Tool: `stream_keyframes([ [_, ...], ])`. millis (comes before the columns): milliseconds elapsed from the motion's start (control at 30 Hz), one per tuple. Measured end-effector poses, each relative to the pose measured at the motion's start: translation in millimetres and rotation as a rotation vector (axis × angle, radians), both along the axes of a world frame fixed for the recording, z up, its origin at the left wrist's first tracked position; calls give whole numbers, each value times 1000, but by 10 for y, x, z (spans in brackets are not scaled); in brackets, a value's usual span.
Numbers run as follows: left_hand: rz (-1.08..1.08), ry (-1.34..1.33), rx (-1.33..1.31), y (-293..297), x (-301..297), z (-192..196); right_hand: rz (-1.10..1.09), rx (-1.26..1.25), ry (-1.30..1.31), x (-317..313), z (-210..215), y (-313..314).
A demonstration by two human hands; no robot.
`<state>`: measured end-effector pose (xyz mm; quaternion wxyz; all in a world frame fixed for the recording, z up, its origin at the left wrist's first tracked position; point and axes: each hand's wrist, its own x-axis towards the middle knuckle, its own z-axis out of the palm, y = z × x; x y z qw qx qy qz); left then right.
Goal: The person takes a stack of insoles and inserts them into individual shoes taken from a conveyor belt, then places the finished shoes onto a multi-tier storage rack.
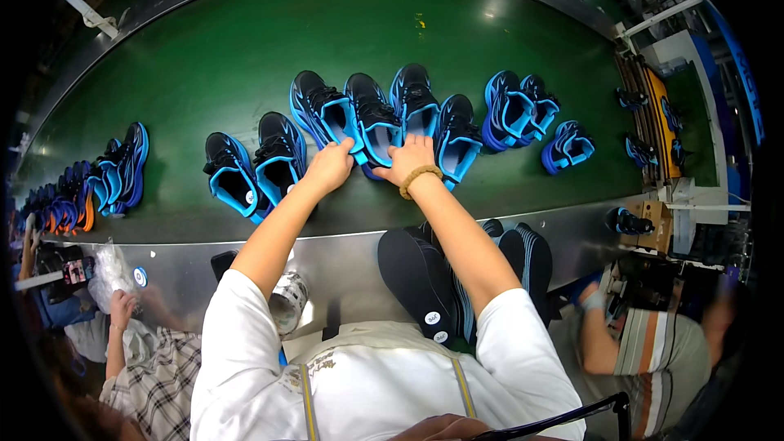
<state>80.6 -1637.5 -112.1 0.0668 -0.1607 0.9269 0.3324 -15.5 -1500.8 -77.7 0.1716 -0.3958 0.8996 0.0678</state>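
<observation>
Four black-and-blue sports shoes stand side by side in front of me, toes pointing away. My left hand [331,163] is closed at the heel of the leftmost shoe [314,102], its fingertips on the bright blue collar. My right hand [410,162] reaches over the heels of the second shoe [369,98] and third shoe [413,86]. Its thumb and forefinger are round the second shoe's heel, while the other fingers lie at the third shoe's opening. Beside it, untouched, is the fourth shoe [459,118]. The hand hides both heels in part.
All stand on a green conveyor belt [212,57] with a metal edge [180,265]. More shoes [273,151] sit left, others [510,106] right. Black soles or insoles [412,278] are stacked near my right arm, a roll of tape [288,302] near my left. Co-workers sit on both sides.
</observation>
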Motion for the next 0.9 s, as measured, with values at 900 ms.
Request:
stream_keyframes([
  [900, 375, 226, 369, -287, -58, 140, -257, -351, -28, 1820, 684, 1774],
])
